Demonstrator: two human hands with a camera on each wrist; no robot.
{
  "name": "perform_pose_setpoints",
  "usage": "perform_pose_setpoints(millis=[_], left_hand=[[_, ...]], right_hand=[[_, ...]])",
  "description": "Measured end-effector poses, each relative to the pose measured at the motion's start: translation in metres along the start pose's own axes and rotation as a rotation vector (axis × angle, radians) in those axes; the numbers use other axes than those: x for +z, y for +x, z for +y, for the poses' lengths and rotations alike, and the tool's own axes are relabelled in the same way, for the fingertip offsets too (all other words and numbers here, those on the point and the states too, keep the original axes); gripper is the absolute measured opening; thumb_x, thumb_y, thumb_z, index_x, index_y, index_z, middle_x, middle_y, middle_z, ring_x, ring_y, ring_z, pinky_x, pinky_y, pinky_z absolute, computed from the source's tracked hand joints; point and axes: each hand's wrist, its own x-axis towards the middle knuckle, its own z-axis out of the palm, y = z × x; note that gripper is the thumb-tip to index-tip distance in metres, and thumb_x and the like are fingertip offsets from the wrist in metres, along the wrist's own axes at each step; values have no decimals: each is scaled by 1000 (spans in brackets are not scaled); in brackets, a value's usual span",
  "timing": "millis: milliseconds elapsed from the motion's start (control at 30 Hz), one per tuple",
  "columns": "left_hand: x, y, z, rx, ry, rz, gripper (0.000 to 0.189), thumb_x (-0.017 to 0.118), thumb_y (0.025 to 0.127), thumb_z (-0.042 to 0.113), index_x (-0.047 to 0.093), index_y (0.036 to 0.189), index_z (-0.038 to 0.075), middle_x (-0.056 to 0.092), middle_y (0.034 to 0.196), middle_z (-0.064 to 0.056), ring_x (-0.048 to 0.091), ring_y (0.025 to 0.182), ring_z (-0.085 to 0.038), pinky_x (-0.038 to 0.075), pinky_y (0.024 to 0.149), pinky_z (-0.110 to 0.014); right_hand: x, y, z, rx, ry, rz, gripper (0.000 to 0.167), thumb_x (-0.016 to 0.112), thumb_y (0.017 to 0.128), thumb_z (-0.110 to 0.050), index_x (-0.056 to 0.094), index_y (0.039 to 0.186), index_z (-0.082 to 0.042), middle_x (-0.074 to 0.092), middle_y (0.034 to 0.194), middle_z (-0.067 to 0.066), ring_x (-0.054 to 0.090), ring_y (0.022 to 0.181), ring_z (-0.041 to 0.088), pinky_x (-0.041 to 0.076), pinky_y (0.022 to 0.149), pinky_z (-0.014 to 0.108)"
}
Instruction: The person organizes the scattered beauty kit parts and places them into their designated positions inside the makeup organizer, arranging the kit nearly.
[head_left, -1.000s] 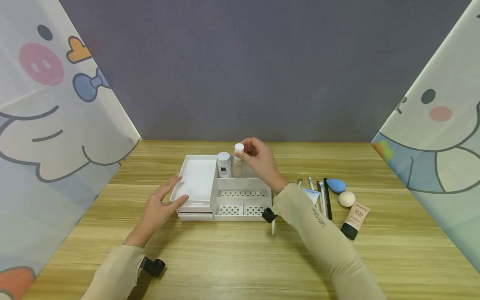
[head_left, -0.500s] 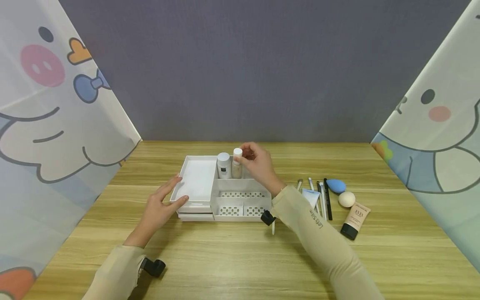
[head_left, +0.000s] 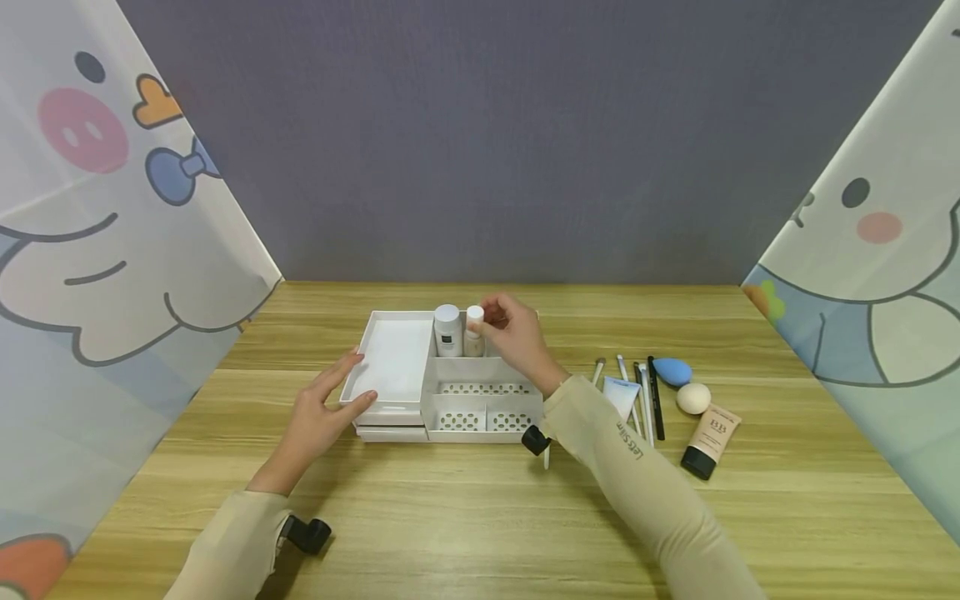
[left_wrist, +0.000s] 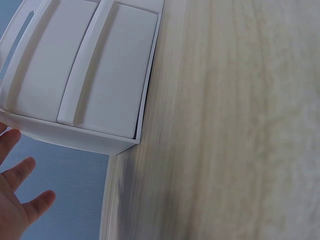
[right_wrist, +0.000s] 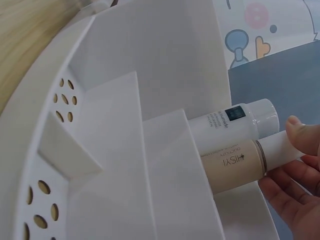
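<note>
My right hand [head_left: 519, 340] pinches the white cap of a beige foundation bottle [right_wrist: 235, 167] between thumb and fingers. The bottle's lower part sits inside the back compartment of a white desk organizer [head_left: 483, 375]. Right beside it, on the left, stands a white bottle [head_left: 447, 332] with a dark label square. At the organizer's left side my left hand [head_left: 318, 417] touches the shallow top tray's edge with spread, relaxed fingers. Two drawer fronts [left_wrist: 112, 70] of the organizer fill the upper left of the left wrist view; both look closed.
Right of the organizer lie a pale blue tube [head_left: 621, 395], several makeup brushes, a black pencil [head_left: 656, 400], a blue sponge [head_left: 672, 372], a cream egg-shaped sponge [head_left: 693, 398] and a BB cream tube [head_left: 711, 442]. A white stick partly shows by the right sleeve. A grey panel rises behind the table.
My right hand has lowered the foundation bottle deeper into the back compartment, alongside the white bottle. The left hand has stayed where it was.
</note>
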Motion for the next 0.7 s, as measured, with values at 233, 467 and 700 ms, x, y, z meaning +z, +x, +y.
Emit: perform_pose_setpoints(millis=[233, 467, 700], left_hand=[[0, 0, -1, 9, 14, 2, 57, 77, 88, 14, 56, 139, 2, 45, 150, -19, 38, 137, -43, 31, 108, -63], [0, 1, -2, 8, 22, 4, 58, 78, 87, 16, 56, 139, 2, 44, 150, -19, 38, 137, -44, 31, 108, -63], [0, 0, -1, 3, 20, -3, 57, 77, 88, 16, 55, 140, 2, 44, 150, -19, 37, 138, -44, 30, 108, -63]], right_hand=[[1, -1, 3, -4, -16, -14, 22, 78, 83, 1, 64, 99, 4, 67, 88, 15, 64, 84, 28, 56, 78, 35], [1, -2, 5, 25, -29, -36, 22, 78, 83, 0, 64, 99, 4, 68, 89, 16, 64, 85, 29, 56, 79, 35], [1, -3, 6, 67, -59, -64, 23, 79, 84, -2, 64, 101, 3, 69, 91, 15, 65, 85, 28, 55, 78, 34]])
